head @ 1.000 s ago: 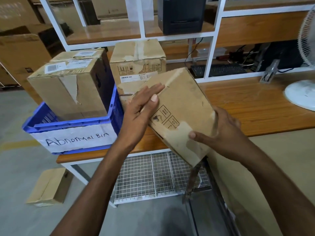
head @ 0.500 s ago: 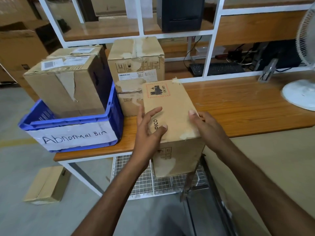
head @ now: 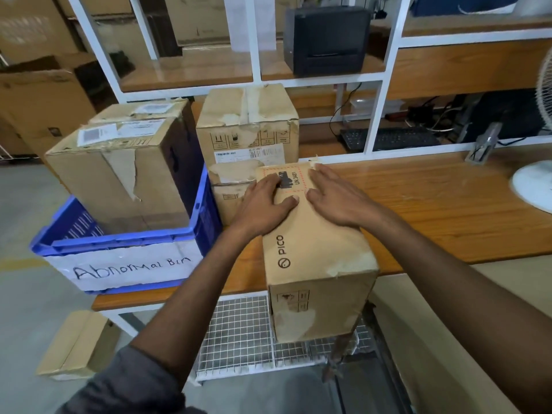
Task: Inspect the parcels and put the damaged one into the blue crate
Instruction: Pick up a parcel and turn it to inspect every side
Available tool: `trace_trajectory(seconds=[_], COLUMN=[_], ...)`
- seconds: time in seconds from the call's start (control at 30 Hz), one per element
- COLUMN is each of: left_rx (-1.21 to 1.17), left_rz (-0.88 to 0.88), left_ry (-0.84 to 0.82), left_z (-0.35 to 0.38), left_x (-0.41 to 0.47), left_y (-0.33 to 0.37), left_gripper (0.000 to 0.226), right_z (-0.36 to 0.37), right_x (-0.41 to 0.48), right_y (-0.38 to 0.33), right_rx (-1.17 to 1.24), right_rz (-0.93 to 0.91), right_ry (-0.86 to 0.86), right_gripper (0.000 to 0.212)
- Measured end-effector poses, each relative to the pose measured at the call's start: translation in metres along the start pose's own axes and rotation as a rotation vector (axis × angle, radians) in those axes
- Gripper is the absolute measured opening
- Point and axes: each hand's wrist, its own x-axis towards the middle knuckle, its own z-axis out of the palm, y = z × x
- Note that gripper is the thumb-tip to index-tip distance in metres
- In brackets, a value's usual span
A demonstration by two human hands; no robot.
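Your wooden surface (head: pixel 433 204) runs under a white shelf frame (head: pixel 385 85) holding a black printer (head: pixel 325 40). A flat box (head: pixel 74 345) lies on the grey floor. The blue crate (head: pixel 203 216), labelled "Abnormal Bin", sits at the surface's left end with a torn box (head: pixel 119 174) inside. Your left hand (head: pixel 265 204) and right hand (head: pixel 337 195) rest flat on the PICO parcel (head: pixel 316 252) just beside the crate, fingers straight and apart. The parcel's base is hidden, and the fan (head: pixel 531 186) is cut off at the right.

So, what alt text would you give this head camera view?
A person's left hand and right hand rest flat on a scuffed PICO parcel at a wooden bench. To its left, a blue crate labelled Abnormal Bin holds a torn box.
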Motion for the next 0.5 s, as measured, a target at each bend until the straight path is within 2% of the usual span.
trace_trajectory(seconds=[0.1, 0.27, 0.5], left_rx=[0.183, 0.261, 0.314], left_rz=[-0.003, 0.015, 0.045], left_ry=[-0.04, -0.03, -0.038], left_z=[-0.003, -0.002, -0.007], left_x=[0.027, 0.041, 0.044], left_y=[-0.005, -0.012, -0.015], left_gripper=[0.076, 0.088, 0.073], right_z=[-0.002, -0.001, -0.005], right_x=[0.022, 0.033, 0.036], right_y=[0.003, 0.011, 0.008], right_rx=[-0.062, -0.123, -0.173], right_rz=[-0.007, -0.041, -0.063], right_ry=[-0.035, -0.021, 0.004], right_gripper=[0.076, 0.073, 0.07])
